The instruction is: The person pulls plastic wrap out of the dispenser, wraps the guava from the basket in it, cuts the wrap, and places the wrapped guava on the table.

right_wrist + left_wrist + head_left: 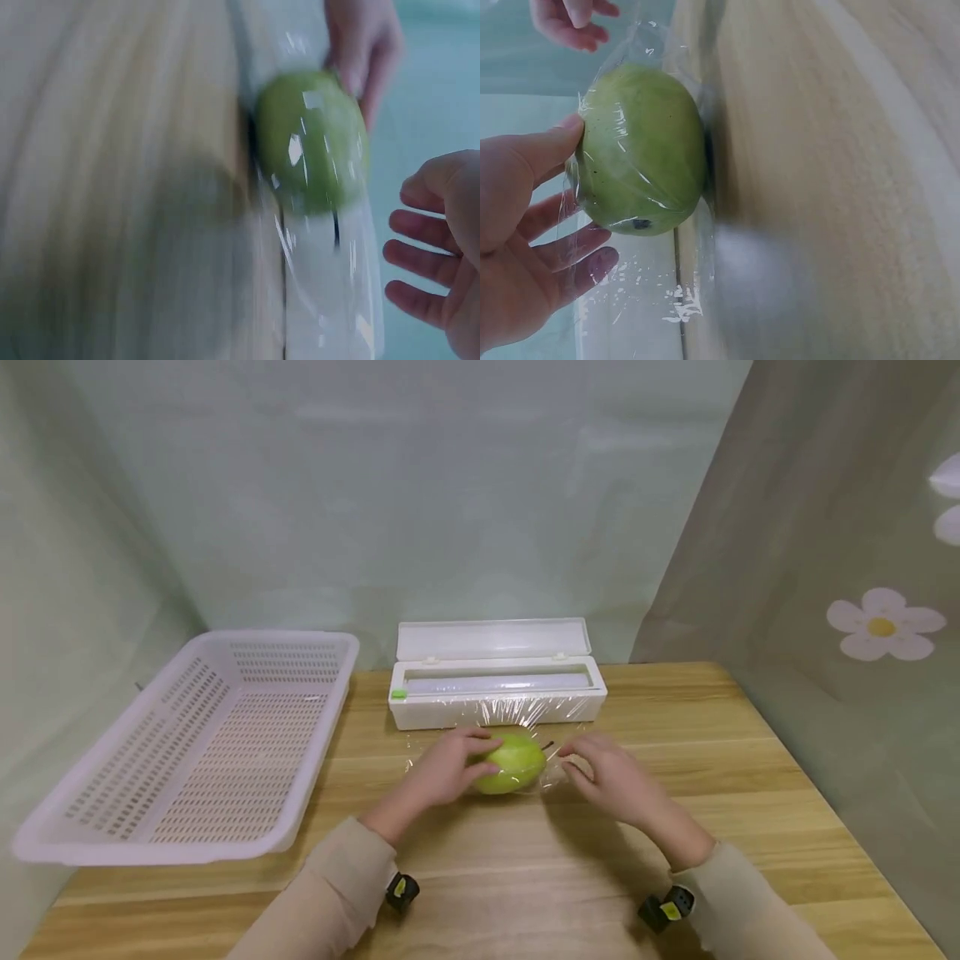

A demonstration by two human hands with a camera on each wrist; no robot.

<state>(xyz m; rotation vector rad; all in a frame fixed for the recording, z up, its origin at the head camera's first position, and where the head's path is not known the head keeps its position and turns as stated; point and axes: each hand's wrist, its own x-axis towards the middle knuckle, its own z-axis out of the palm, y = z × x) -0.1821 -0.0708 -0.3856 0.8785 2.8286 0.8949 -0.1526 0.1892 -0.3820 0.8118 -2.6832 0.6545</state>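
Nearest, two beige sleeves (322, 885) reach in from five and seven o'clock. At centre, a green pear (517, 764) lies on its side under clear cling film (682, 306), its stem (548, 745) pointing toward two o'clock. The left hand (450, 764) grips its nine-o'clock end between thumb and fingers; the right hand (611, 777), at three o'clock, is loosely curved, holding nothing. The pear looks firm, fairly light and easily bruised, likely slippery where filmed; its broad sides seem the best hold, while the film looks flimsy and clingy. Beneath is a wood-grain table (525, 877). At ten o'clock sits a white perforated plastic basket (150, 852); at twelve, a white film dispenser (420, 714), lid up, roll (498, 683) inside. Beyond hang a pale grey-green backdrop (450, 510) and, toward two o'clock, a darker drape (750, 527) with white flowers (885, 624).
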